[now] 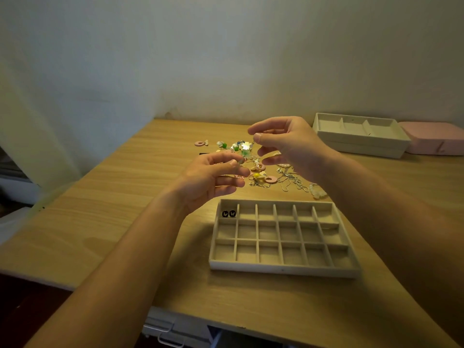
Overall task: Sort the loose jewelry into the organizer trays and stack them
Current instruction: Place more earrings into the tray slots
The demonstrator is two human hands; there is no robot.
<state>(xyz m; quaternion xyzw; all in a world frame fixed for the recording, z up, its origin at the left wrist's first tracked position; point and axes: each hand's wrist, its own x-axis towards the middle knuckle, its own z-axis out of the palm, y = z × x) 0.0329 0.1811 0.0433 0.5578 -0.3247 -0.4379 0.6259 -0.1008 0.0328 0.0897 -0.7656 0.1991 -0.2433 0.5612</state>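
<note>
A beige grid tray (283,268) with many small compartments lies on the wooden table in front of me. A pair of small black earrings (228,213) sits in its far left compartment. Behind it lies a pile of loose jewelry (266,175): pink rings, green beads, silver chains, pearls. My left hand (213,177) and my right hand (286,144) are raised above the pile. Both pinch a dangling piece with a white flower and green bead (245,149) that hangs between their fingertips.
A second beige tray (361,146) with long compartments stands at the back right, on top of another tray. A pink box (434,141) lies beside it at the far right. The wall runs close behind the table. A pink ring earring (200,143) lies apart at the pile's left.
</note>
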